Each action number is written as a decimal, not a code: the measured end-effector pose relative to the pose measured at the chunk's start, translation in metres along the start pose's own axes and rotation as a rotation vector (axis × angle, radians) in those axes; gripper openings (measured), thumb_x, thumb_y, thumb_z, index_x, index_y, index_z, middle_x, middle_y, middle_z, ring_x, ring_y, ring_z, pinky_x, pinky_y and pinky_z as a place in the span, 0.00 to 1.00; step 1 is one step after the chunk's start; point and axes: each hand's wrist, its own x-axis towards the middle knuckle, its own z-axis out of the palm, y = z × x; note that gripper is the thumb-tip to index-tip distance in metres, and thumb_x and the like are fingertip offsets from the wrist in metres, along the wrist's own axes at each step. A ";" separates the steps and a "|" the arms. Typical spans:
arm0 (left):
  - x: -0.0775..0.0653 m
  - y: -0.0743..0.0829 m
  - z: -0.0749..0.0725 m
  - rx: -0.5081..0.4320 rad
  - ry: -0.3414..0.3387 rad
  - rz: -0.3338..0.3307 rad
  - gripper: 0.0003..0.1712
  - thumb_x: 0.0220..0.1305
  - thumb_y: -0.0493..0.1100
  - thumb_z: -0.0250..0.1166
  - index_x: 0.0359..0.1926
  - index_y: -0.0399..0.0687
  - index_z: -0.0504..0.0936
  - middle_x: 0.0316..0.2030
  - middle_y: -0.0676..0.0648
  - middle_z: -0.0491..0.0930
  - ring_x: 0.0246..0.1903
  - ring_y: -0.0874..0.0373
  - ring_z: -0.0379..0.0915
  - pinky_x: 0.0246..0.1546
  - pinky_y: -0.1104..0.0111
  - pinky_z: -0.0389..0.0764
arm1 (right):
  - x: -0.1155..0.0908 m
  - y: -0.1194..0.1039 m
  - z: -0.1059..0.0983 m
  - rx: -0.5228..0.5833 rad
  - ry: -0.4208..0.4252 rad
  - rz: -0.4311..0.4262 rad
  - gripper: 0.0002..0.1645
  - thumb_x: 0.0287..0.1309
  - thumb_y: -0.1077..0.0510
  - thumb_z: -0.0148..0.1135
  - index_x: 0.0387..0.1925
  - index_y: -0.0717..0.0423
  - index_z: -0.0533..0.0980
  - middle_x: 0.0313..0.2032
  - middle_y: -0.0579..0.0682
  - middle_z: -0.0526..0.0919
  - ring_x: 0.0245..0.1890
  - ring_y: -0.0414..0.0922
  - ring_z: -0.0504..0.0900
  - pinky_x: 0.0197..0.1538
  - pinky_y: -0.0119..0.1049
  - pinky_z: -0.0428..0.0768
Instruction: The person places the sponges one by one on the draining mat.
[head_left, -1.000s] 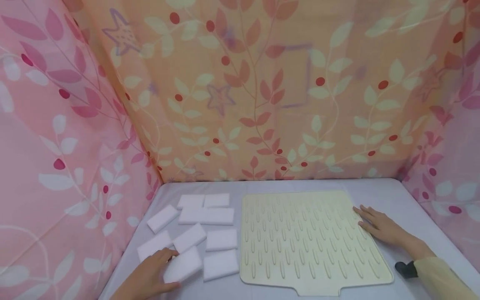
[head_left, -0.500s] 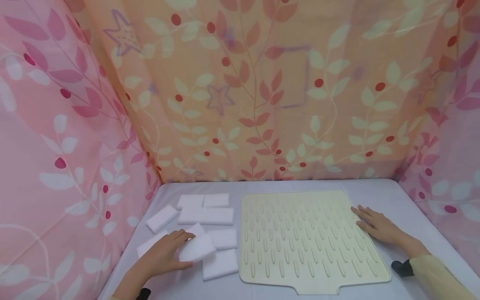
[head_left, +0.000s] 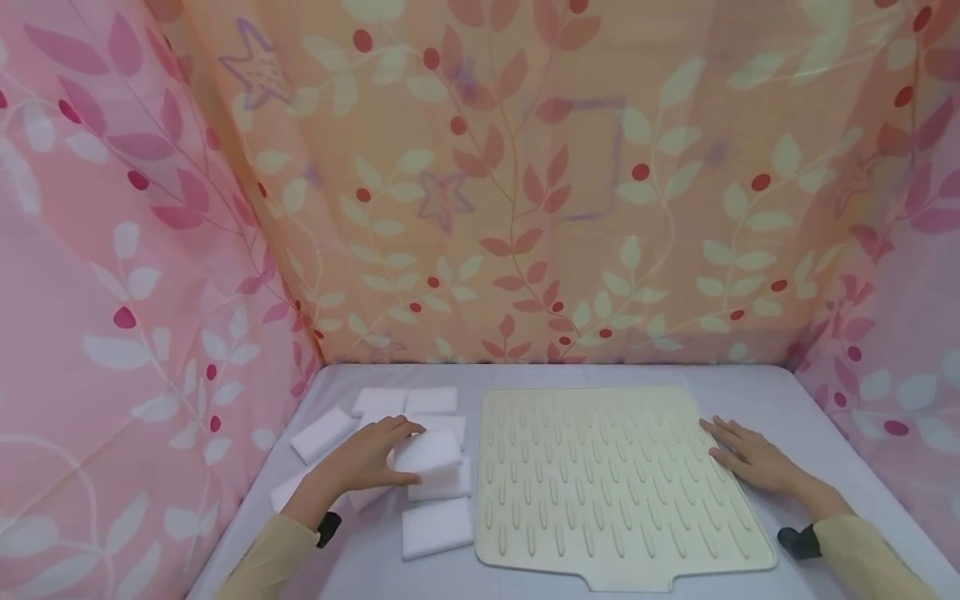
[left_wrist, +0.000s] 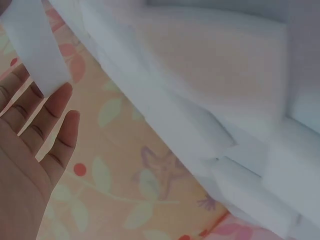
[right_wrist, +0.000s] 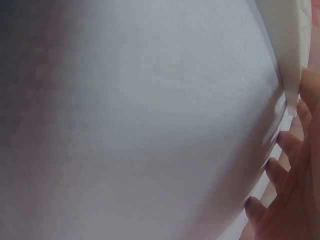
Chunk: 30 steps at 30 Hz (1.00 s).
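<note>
My left hand (head_left: 367, 454) pinches a white sponge (head_left: 429, 452) between thumb and fingers, above other white sponges left of the mat. In the left wrist view, the held white sponge (left_wrist: 35, 50) appears as a flat slab at the fingertips. A cream ridged mat (head_left: 615, 475), with a tab on its near side, lies flat to the right of the sponges. At the mat's right edge rests my right hand (head_left: 757, 457), its fingers extended over the border. The right wrist view shows these fingers (right_wrist: 287, 145) beside the pale mat edge (right_wrist: 287, 50).
Several flat white sponges lie loosely grouped on the left of the table, among them a near sponge (head_left: 437, 529) and a tilted one (head_left: 322, 433). A white cloth covers the table (head_left: 540, 373). Floral curtains (head_left: 480, 208) enclose the back and both sides.
My left hand has carried the sponge from the near left, away from me and to the right, over the other sponges. My right hand has stayed at the mat's right edge.
</note>
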 end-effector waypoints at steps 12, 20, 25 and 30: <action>0.055 0.004 0.002 -0.018 -0.015 0.040 0.40 0.46 0.64 0.69 0.58 0.52 0.71 0.50 0.54 0.73 0.49 0.58 0.68 0.51 0.60 0.71 | -0.004 -0.002 0.001 0.013 0.000 0.012 0.35 0.62 0.46 0.53 0.67 0.52 0.60 0.63 0.71 0.60 0.60 0.73 0.56 0.55 0.68 0.52; 0.083 0.003 0.018 -0.046 -0.014 0.039 0.40 0.45 0.63 0.70 0.58 0.55 0.70 0.51 0.54 0.72 0.49 0.58 0.67 0.51 0.61 0.71 | -0.001 -0.003 0.002 0.012 0.009 0.027 0.35 0.62 0.45 0.54 0.66 0.53 0.60 0.63 0.70 0.60 0.61 0.72 0.56 0.56 0.68 0.52; 0.096 0.003 0.027 -0.070 -0.013 0.054 0.39 0.47 0.60 0.70 0.59 0.52 0.70 0.51 0.52 0.72 0.50 0.56 0.67 0.51 0.60 0.71 | -0.002 -0.003 0.004 0.011 0.007 0.043 0.35 0.62 0.45 0.54 0.66 0.52 0.61 0.63 0.70 0.61 0.61 0.72 0.56 0.55 0.67 0.53; 0.111 0.005 0.032 -0.078 -0.024 0.059 0.41 0.48 0.60 0.70 0.61 0.48 0.68 0.54 0.50 0.71 0.54 0.54 0.66 0.55 0.60 0.69 | -0.001 -0.005 0.001 0.016 -0.010 0.053 0.35 0.62 0.44 0.53 0.67 0.53 0.60 0.63 0.71 0.60 0.61 0.73 0.55 0.56 0.68 0.52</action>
